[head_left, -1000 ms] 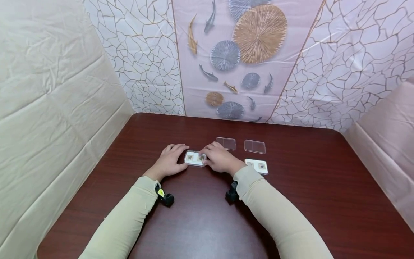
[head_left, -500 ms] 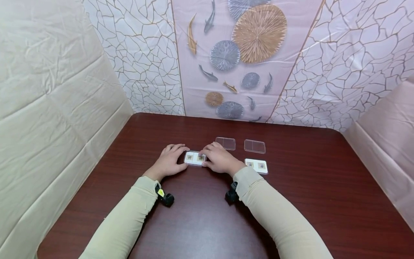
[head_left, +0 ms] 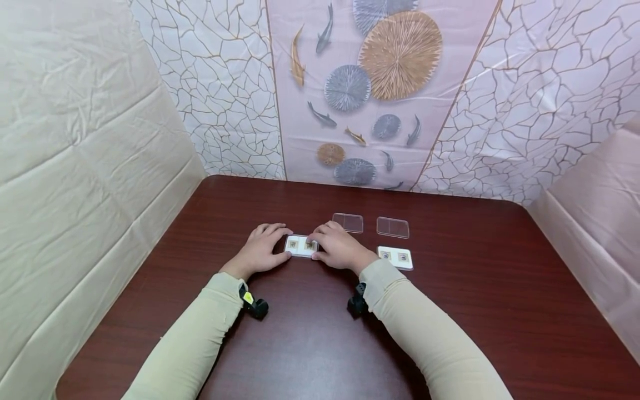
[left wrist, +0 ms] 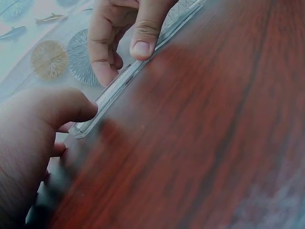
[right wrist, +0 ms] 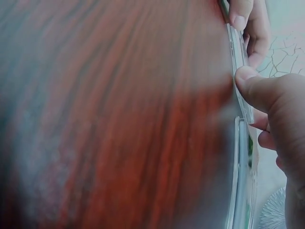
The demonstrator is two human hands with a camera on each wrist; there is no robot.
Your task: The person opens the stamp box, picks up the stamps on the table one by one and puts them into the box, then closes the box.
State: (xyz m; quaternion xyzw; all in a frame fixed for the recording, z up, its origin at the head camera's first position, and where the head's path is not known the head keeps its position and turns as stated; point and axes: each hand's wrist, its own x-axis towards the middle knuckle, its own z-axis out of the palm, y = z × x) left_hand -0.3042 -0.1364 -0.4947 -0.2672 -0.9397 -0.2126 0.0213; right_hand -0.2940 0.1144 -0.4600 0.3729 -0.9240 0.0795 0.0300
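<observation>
A flat clear plastic case point(head_left: 301, 246) with a white insert and two small square pictures lies on the brown table between the hands. My left hand point(head_left: 259, 250) grips its left end, thumb at the near edge and index finger at the far corner. The right hand point(head_left: 340, 245) holds the right end. Its thumb point(right wrist: 248, 76) presses the near edge in the right wrist view, while its fingers reach over the top and far side and cover part of the right picture. Seen edge-on in the left wrist view, the case has a thin rim.
Right of the right hand lies a second case point(head_left: 404, 259) with a white insert and two pictures. Behind stand out two clear empty covers, one cover point(head_left: 354, 223) beyond the right hand and another cover point(head_left: 393, 227) farther right. A patterned cloth point(head_left: 240, 111) hangs behind the table point(head_left: 310, 344).
Both hands stay at the ends of the case, with hardly any movement. The head view has tilted very slightly.
</observation>
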